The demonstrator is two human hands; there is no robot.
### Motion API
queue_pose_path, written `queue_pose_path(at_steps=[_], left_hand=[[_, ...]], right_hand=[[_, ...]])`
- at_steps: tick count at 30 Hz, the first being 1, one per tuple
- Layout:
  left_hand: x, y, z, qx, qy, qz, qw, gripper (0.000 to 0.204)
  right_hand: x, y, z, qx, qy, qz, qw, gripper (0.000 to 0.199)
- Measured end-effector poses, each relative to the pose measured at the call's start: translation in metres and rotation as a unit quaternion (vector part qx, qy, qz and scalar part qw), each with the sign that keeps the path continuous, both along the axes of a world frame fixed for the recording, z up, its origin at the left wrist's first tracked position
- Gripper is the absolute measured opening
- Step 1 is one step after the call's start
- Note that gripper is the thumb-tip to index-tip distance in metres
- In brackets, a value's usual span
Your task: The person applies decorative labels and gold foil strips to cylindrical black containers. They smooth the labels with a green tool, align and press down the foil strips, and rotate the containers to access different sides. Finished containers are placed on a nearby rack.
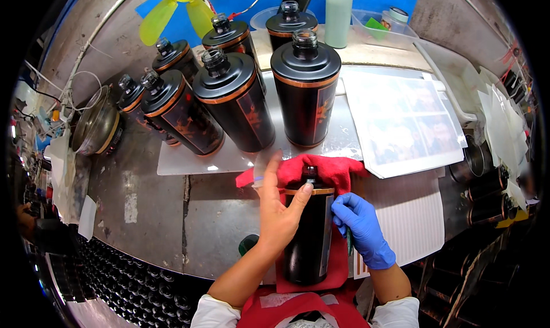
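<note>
In the head view, the black bottle [305, 236] lies near, on the red cloth [337, 168], neck pointing far. The left hand [278, 219] is open, its thumb by the neck. The blue-gloved right hand [364, 228] has bent fingers by the bottle's right side; I can't tell if it grips the green thing [349, 242] under it. Holding the bottle still and touching softly should help. Far across the surface [143, 213], more black bottles [303, 102] stand, with paper sheets [401, 119] to the right. The bunched cloth could get in the way.
</note>
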State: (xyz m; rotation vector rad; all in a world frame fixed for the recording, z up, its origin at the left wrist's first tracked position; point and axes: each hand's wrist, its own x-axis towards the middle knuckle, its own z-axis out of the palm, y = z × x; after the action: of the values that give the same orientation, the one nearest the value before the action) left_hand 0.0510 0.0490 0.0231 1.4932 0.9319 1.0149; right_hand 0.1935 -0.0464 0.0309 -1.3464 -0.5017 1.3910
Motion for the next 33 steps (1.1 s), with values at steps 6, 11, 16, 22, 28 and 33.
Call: queue_pose_path(at_steps=[6,11,16,22,28,33], left_hand=[[0.003,0.001,-0.004,-0.053,-0.082,-0.011,0.995,0.068],[0.000,0.001,-0.003,0.039,0.034,-0.029,0.998,0.067],[0.001,-0.001,0.003,0.020,0.069,-0.020,0.997,0.066],[-0.003,0.000,0.004,-0.106,-0.105,-0.031,0.988,0.057],[-0.001,0.001,0.000,-0.018,0.030,-0.039,0.999,0.064],[-0.002,0.000,0.000,-0.071,-0.023,-0.036,0.997,0.065]], right_hand=[[-0.001,0.000,-0.003,0.008,0.011,-0.005,1.000,0.012],[-0.002,-0.002,-0.002,0.001,0.008,-0.006,1.000,0.011],[-0.001,-0.001,-0.009,0.010,0.012,-0.004,1.000,0.011],[0.001,-0.003,-0.007,-0.020,0.017,0.006,1.000,0.011],[0.002,-0.001,-0.008,-0.028,0.022,0.006,0.999,0.012],[0.002,-0.001,-0.010,-0.020,0.030,0.001,0.999,0.012]])
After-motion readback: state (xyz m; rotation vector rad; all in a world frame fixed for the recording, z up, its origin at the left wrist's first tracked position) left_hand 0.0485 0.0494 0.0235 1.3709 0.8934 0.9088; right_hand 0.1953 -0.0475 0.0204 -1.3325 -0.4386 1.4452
